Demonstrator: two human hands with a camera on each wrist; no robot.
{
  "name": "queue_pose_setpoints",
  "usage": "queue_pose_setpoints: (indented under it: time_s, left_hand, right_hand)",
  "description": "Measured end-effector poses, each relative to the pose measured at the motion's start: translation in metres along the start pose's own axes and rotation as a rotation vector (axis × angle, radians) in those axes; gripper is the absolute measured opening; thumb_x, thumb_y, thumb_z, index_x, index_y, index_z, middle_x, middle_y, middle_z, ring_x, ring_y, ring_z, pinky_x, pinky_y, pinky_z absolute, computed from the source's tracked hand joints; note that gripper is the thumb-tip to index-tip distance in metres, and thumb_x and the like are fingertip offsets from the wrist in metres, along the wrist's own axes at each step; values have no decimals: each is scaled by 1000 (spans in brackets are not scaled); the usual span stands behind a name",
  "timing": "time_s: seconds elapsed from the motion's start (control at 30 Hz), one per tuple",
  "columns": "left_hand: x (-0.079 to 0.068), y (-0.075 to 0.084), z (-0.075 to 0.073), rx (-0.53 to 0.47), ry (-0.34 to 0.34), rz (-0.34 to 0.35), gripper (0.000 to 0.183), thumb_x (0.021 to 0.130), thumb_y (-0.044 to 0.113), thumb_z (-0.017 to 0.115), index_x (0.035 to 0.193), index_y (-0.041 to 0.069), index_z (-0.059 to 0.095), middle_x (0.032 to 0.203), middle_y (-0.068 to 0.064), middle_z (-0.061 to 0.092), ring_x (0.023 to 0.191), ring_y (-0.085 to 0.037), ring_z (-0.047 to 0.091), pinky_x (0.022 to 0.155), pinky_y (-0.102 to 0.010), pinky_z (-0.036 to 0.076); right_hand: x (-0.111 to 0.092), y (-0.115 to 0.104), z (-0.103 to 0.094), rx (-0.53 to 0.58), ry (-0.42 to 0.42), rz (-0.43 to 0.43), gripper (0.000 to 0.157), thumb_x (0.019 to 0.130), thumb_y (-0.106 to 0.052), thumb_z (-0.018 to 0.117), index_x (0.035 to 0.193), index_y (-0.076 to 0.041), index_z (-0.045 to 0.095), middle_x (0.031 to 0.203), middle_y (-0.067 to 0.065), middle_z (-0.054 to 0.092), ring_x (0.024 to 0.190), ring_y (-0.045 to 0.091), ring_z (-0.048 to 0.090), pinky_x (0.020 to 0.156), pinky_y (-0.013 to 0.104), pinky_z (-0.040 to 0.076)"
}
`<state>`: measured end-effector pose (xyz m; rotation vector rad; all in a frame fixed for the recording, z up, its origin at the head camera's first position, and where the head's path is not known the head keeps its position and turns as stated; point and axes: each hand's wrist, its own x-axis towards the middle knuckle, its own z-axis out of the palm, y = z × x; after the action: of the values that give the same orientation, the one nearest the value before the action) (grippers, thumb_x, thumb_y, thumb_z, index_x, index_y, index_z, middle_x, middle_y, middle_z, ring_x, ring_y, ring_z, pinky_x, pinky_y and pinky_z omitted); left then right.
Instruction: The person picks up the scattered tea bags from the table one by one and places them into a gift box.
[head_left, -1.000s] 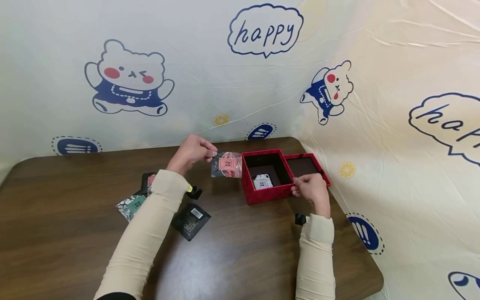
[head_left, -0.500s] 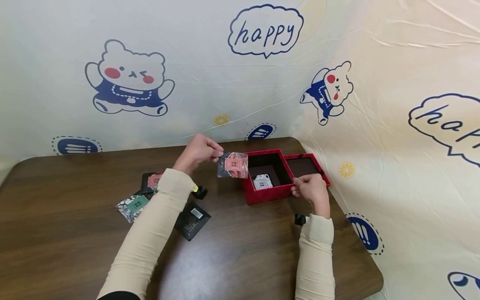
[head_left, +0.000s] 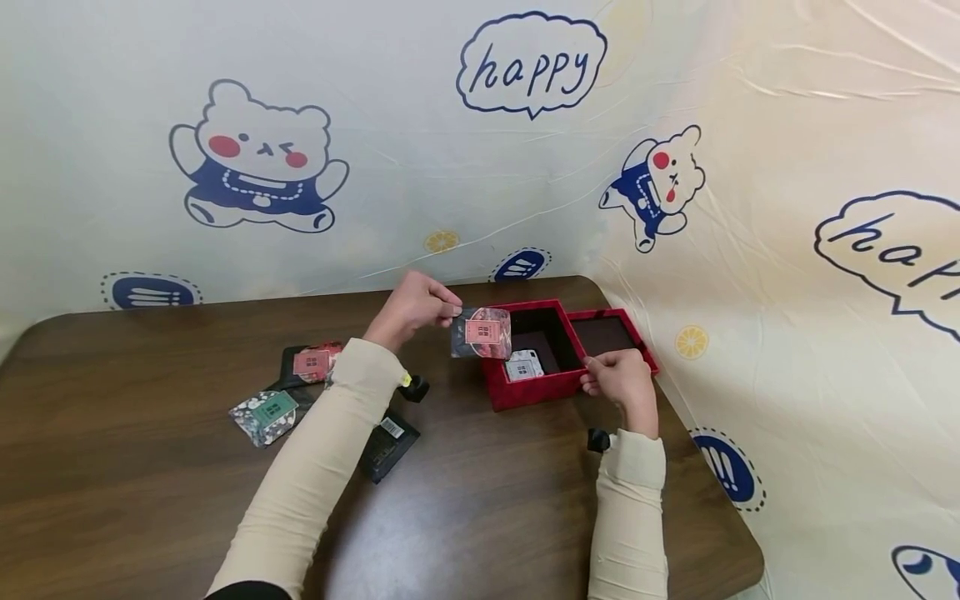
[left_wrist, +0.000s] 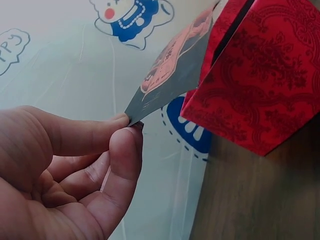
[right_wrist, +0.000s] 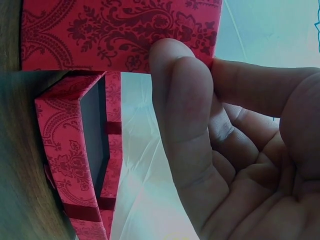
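My left hand (head_left: 420, 307) pinches a corner of a flat dark sachet (head_left: 480, 335) with a pink label, between thumb and index finger in the left wrist view. The sachet is held above the left rim of a red patterned box (head_left: 536, 393), overlapping its opening in the head view. Inside the box lies a white-labelled sachet (head_left: 523, 365), toward the near left corner. My right hand (head_left: 624, 382) grips the box wall near its front right corner; in the right wrist view thumb and fingers pinch the red wall (right_wrist: 120, 32).
A red lid (head_left: 606, 335) with a dark inside lies just right of the box. Left of the box are a pink-labelled sachet (head_left: 311, 363), a green-labelled sachet (head_left: 270, 414) and a black sachet (head_left: 386, 450), partly behind my left sleeve. A printed cloth backs the table (head_left: 480, 517).
My left hand has carried the pink-labelled sachet rightward, from beside the box to over its left rim. The right hand keeps its grip on the box, and the box has stayed in place.
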<state>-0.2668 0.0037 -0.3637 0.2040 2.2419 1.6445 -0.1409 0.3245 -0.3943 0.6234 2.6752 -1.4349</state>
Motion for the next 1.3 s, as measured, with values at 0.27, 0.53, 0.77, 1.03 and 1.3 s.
queue_pose_setpoints:
  time_s: [0.27, 0.53, 0.77, 1.03, 1.3]
  left_hand:
    - [2, 1, 14, -16, 8, -15, 7, 90, -1, 73, 96, -3, 76, 104, -19, 66, 84, -37, 67, 66, -30, 58]
    - [5, 3, 23, -19, 10, -26, 9, 90, 0, 74, 98, -4, 76, 101, -18, 68, 72, -25, 66, 65, -30, 58]
    - [8, 3, 31, -26, 26, -36, 4, 89, 1, 75, 92, 0, 78, 99, -17, 69, 69, -24, 67, 69, -34, 59]
    - [11, 6, 42, -2, 21, -65, 4, 90, 2, 74, 92, 2, 77, 101, -16, 68, 86, -35, 70, 72, -32, 59]
    - [14, 11, 57, 32, 36, -80, 4, 90, 0, 74, 90, 2, 78, 102, -15, 67, 75, -26, 71, 67, -29, 58]
  right_hand:
    - [1, 2, 0, 8, 4, -9, 23, 99, -17, 67, 98, 5, 75, 78, 14, 72, 68, 24, 72, 70, 35, 60]
    - [0, 1, 1, 12, -3, -16, 22, 99, -16, 67, 98, 5, 74, 77, 14, 72, 66, 21, 72, 75, 42, 59]
    - [1, 0, 0, 13, -4, -9, 22, 99, -16, 67, 99, 5, 75, 78, 14, 72, 67, 23, 72, 75, 42, 59]
    - [1, 0, 0, 4, -9, -14, 23, 99, -16, 67, 98, 5, 75, 77, 14, 72, 68, 23, 72, 77, 43, 58]
    - [0, -1, 0, 9, -8, 0, 23, 99, -17, 67, 100, 5, 75, 79, 14, 72, 70, 25, 73, 73, 38, 59]
